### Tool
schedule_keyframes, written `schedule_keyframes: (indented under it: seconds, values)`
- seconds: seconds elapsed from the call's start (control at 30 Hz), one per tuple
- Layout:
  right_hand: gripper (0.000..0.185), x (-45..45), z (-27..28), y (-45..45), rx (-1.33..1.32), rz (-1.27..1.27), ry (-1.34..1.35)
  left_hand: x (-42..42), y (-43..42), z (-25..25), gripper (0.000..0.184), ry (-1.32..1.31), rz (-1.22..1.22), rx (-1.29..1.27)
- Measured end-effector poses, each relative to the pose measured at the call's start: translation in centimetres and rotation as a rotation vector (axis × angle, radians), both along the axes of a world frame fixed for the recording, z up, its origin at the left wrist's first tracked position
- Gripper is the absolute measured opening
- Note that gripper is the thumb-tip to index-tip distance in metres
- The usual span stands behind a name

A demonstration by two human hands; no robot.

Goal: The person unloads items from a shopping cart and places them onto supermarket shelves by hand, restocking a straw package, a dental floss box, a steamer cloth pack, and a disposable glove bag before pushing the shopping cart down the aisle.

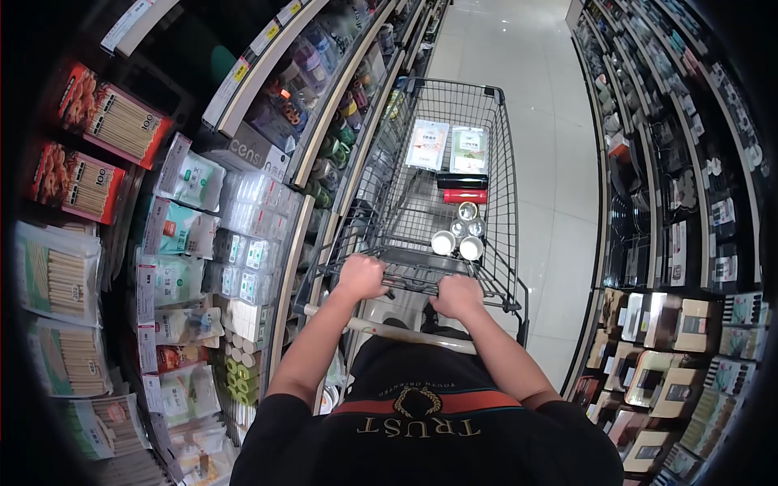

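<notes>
My left hand [362,276] is closed around the rear rim of a dark wire shopping cart [509,162]. Beside it, my right hand [457,296] grips the same rear part. The cart's pale handle bar [409,335] runs under my forearms, close to my body. Inside the basket, two flat white packets [427,144] lie at the far end. Nearer are a black cylinder [462,182] and a red cylinder [465,196], both on their sides. Several cups or jars, among them a white cup [443,242], stand closest to my hands.
Tall shelves line both sides of the aisle. On the left hang bags of wooden sticks [61,271], with clear plastic boxes [255,206] beside them. Boxed goods [648,377] fill the right shelves. Pale tiled floor [551,162] stretches ahead; the cart runs close to the left shelf.
</notes>
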State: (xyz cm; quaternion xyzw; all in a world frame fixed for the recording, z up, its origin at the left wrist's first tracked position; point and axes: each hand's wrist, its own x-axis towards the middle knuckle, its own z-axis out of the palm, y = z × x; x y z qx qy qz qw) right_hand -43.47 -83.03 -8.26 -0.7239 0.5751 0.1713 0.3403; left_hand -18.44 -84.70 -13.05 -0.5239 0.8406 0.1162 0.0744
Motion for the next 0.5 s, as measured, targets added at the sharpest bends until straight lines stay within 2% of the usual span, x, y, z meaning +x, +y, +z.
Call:
schedule_keyframes:
  seconds: [0.5]
  values:
    - [0.04, 0.1, -0.2, -0.2, -0.007, 0.019, 0.028, -0.5, 0.1, 0.9, 0.036, -0.021, 0.005, -0.029]
